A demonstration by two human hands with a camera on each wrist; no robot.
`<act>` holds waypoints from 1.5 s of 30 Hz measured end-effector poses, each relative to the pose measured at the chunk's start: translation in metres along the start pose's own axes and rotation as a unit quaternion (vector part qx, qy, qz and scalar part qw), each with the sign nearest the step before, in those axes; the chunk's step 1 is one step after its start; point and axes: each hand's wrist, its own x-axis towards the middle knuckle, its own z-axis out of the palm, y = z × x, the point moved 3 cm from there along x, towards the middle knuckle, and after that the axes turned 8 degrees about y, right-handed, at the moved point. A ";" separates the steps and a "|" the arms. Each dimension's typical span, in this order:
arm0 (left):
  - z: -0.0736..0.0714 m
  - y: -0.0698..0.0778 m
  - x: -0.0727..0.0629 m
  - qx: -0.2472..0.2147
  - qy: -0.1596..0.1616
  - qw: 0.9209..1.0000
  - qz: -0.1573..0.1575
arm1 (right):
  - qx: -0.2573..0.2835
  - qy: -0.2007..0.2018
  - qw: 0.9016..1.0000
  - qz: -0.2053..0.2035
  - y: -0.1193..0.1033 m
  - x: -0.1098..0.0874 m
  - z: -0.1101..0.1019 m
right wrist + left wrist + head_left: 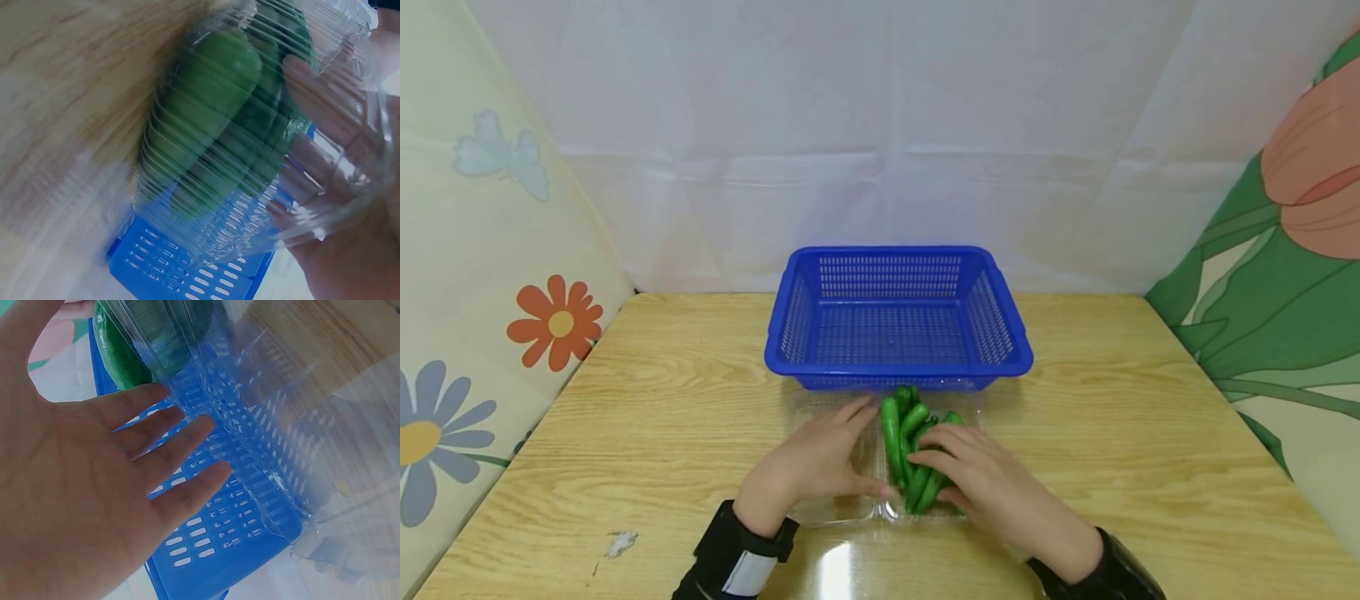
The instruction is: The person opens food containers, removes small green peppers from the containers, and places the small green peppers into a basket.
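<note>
Long, glossy green cucumber-like vegetables (pixel 892 442) lie heaped in the right half of a clear plastic clamshell box (pixel 842 510), in front of the blue basket. My right hand (pixel 992 483) reaches over this heap, its bent fingers and thumb around part of it. Through the transparent wall, the right wrist view shows those fingertips against the green vegetables (pixel 200 94). My left hand (pixel 820 462) hovers over the box's left half, fingers extended and spread. In the left wrist view its palm (pixel 81 481) faces the camera and holds nothing; one green vegetable (pixel 119 353) shows beyond.
A blue slotted plastic basket (pixel 898 371) stands directly behind the box, with nothing inside it. The wooden table (pixel 647 433) extends to both sides. A white cloth (pixel 880 125) hangs at the back, with flower-patterned cloths (pixel 1285 333) along the sides.
</note>
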 end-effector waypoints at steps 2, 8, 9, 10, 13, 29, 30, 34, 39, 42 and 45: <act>0.000 0.000 0.000 -0.001 0.002 1.000 0.003 | 0.005 0.007 1.000 -0.001 0.000 0.000 0.000; 0.000 0.001 -0.001 -0.003 0.002 1.000 0.006 | 0.004 0.011 1.000 -0.001 0.000 0.000 -0.001; -0.001 0.001 -0.001 -0.003 0.002 1.000 0.005 | 0.003 0.011 1.000 -0.001 0.000 0.000 -0.001; -0.001 0.001 -0.001 -0.003 0.001 1.000 0.004 | 0.002 0.009 1.000 -0.002 0.000 0.000 -0.001; -0.001 0.001 -0.001 -0.002 -0.001 1.000 0.001 | 0.001 0.007 1.000 -0.005 -0.001 0.000 -0.002; -0.002 0.002 -0.002 -0.002 -0.001 1.000 -0.002 | 0.004 0.008 1.000 -0.016 0.000 0.001 -0.003; -0.002 0.002 -0.002 -0.001 -0.002 1.000 -0.002 | 0.004 0.008 1.000 -0.016 0.000 0.001 -0.004; -0.002 0.002 -0.001 0.000 -0.004 1.000 -0.006 | -0.001 0.013 1.000 -0.022 0.000 0.001 -0.005; -0.003 0.002 -0.002 -0.001 -0.004 1.000 -0.008 | -0.008 0.015 1.000 -0.026 -0.001 0.003 -0.009; -0.003 0.002 -0.002 -0.004 0.001 1.000 -0.002 | -0.011 0.017 1.000 -0.024 -0.001 0.003 -0.012; -0.003 0.003 -0.001 -0.004 0.003 1.000 0.000 | -0.013 0.023 0.999 -0.024 -0.001 0.004 -0.016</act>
